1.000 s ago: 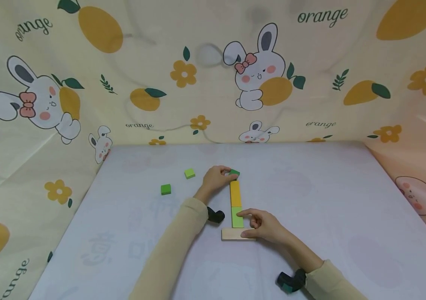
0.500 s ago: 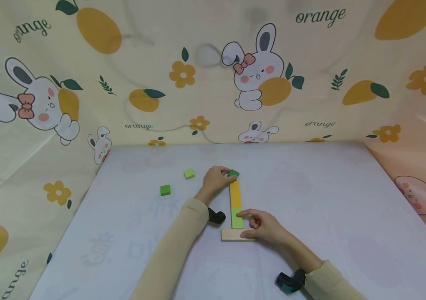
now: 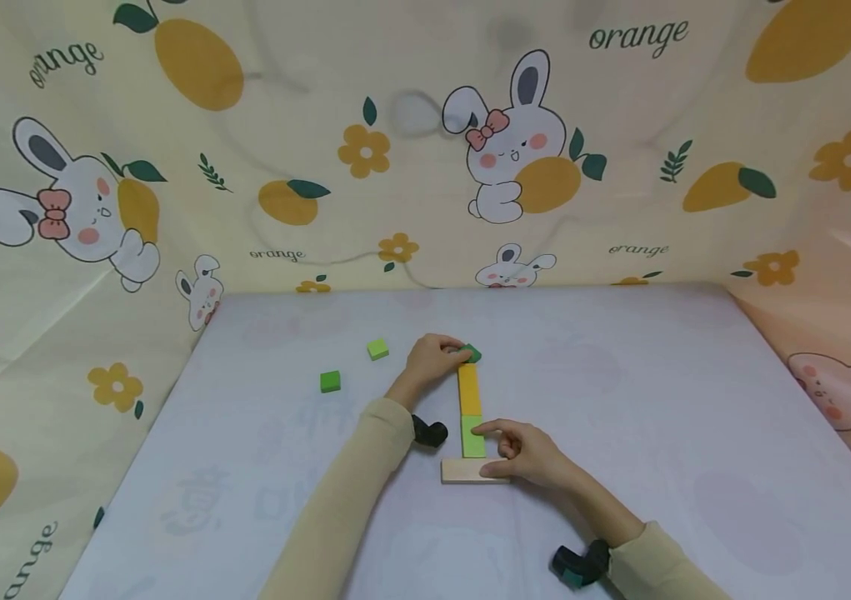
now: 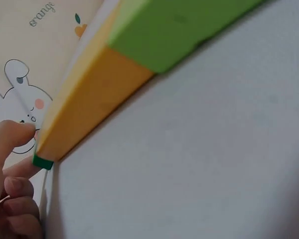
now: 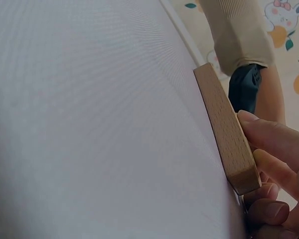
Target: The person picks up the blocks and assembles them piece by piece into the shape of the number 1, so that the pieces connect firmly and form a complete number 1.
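A column lies on the white table: a plain wooden block (image 3: 461, 472) crosswise nearest me, then a light green block (image 3: 472, 446), a long yellow block (image 3: 469, 390) and a dark green triangular block (image 3: 473, 353) at the far end. My left hand (image 3: 428, 364) pinches the dark green block with thumb and index finger; the left wrist view shows it (image 4: 42, 162) against the yellow block's end. My right hand (image 3: 538, 454) holds the wooden block's right part (image 5: 226, 129), thumb on it and lower fingers curled beside it. Its index finger reaches to the light green block.
Two loose blocks lie left of the column: a light green block (image 3: 377, 348) and a green block (image 3: 330, 382). A printed bunny-and-orange sheet (image 3: 425, 167) rises behind the table (image 3: 620, 400) and along both sides.
The dark green triangular block has turned and shifted slightly right and nearer, now showing beyond my left fingertips. My right hand keeps its place on the wooden block.
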`<state>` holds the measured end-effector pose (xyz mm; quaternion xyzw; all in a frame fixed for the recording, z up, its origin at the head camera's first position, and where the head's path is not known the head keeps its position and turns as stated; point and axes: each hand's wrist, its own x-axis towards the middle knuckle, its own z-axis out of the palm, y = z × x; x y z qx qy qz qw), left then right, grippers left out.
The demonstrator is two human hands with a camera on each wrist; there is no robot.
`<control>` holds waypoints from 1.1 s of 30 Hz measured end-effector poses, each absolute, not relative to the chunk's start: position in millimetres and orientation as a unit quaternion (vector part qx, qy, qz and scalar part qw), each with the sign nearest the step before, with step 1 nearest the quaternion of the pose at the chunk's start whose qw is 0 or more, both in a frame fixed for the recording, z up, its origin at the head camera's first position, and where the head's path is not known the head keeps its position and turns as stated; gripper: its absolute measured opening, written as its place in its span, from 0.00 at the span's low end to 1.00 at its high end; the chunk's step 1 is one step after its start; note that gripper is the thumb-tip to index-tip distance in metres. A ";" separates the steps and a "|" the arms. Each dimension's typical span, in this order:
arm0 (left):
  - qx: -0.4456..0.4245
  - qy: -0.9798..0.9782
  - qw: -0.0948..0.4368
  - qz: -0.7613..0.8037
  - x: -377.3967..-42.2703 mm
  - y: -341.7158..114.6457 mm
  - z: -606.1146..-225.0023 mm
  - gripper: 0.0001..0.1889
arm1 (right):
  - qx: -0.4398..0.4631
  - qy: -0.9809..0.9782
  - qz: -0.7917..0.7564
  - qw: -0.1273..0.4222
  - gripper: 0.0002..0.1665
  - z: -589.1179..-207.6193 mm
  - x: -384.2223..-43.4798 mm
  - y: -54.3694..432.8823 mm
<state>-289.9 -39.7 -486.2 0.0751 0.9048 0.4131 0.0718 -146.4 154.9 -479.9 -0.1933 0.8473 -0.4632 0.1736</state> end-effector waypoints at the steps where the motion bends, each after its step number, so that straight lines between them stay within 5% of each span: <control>1: 0.076 0.902 0.073 0.419 -290.3 -40.7 -486.7 0.19 | -0.196 0.847 -0.463 0.173 0.30 -480.1 -146.4 155.1; 33: 0.091 0.904 0.095 0.406 -290.6 -41.4 -483.9 0.18 | -0.190 0.849 -0.460 0.176 0.30 -479.9 -146.0 154.4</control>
